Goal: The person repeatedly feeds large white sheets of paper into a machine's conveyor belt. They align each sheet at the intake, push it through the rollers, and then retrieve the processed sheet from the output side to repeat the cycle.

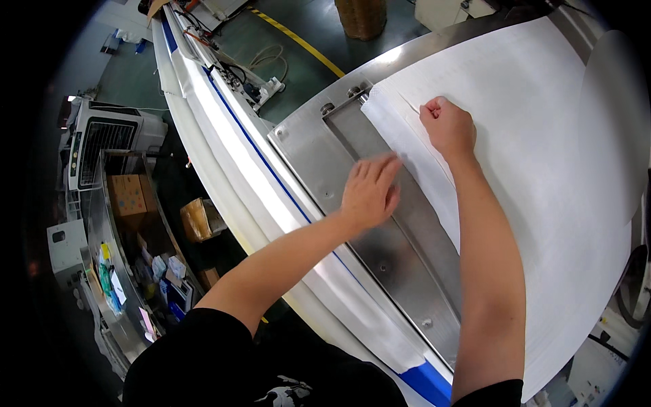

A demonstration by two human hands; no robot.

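Observation:
A large stack of white sheets (542, 136) lies across the right side of a metal table. My right hand (447, 125) is closed over the stack's left part, beside a thin raised edge or crease in the top sheet. What its curled fingers grip, if anything, I cannot make out. My left hand (369, 190) hovers over the bare metal surface (383, 261), slightly blurred, its fingers loosely apart with nothing in them. The left edge of the sheets is just right of that hand.
Long white padded covering with a blue stripe (271, 169) runs along the table's left side. Further left stand an air cooler (108, 146), a metal cart holding cardboard boxes (129, 197), and another box (200, 218) on the floor. A brown drum-like container (361, 17) stands beyond the table.

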